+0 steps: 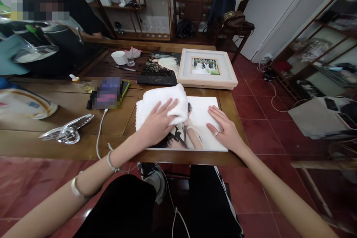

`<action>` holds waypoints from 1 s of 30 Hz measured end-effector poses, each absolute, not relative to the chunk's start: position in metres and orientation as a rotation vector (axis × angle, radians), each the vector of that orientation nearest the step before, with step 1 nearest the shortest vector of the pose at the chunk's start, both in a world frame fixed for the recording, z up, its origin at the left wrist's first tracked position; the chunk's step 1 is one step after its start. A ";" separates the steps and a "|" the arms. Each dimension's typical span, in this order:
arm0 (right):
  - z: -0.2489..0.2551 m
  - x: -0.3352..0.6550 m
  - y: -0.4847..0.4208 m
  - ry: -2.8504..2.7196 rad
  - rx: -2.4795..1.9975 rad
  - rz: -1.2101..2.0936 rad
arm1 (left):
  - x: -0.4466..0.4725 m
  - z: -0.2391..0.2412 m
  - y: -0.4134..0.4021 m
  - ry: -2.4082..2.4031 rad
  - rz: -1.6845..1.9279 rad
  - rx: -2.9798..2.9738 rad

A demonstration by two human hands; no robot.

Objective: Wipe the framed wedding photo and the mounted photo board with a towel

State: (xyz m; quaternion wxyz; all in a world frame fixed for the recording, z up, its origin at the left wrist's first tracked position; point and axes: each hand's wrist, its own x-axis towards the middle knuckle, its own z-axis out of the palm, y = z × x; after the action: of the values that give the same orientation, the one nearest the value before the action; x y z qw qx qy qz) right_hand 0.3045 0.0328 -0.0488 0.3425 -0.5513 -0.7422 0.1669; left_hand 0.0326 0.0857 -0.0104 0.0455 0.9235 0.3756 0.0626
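Observation:
My left hand presses down on a bunched white towel, the fingers curving over its folds. The towel covers the left part of a flat photo panel, which lies at the table's front edge. A dark-haired figure shows on the panel, part of it hidden under the towel and my left hand. On the panel's right edge rests my right hand, fingers outstretched, a ring on one of them, holding nothing.
Behind the panel lie a pale picture frame and a dark photo album. To the left are a phone with a white cable, a silver hair clip, a small bottle and a white cup. A person is across the table.

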 end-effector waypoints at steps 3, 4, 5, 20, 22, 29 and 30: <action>-0.049 0.305 0.033 -1.938 -1.427 0.423 | 0.027 -0.013 0.115 1.220 0.221 2.796; -0.049 0.305 0.033 -1.938 -1.428 0.420 | 0.027 -0.013 0.121 1.214 0.213 2.797; -0.049 0.305 0.033 -1.938 -1.428 0.421 | 0.027 -0.012 0.122 1.201 0.190 2.805; -0.047 0.304 0.033 -1.957 -1.428 0.434 | 0.025 0.002 -0.030 1.016 -0.117 2.928; -0.047 0.304 0.032 -1.953 -1.424 0.434 | 0.030 0.009 -0.013 0.953 -0.120 2.913; -0.049 0.305 0.033 -1.946 -1.429 0.412 | 0.041 0.000 0.094 1.094 0.010 2.902; -0.049 0.305 0.033 -1.948 -1.431 0.410 | 0.041 -0.003 0.104 1.114 0.032 2.914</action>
State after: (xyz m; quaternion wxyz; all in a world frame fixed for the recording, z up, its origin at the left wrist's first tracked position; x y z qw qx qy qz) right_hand 0.3052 0.0328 -0.0488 0.3380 -0.5493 -0.7478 0.1575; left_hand 0.0411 0.1038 -0.0031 0.0107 0.9340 0.3570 0.0101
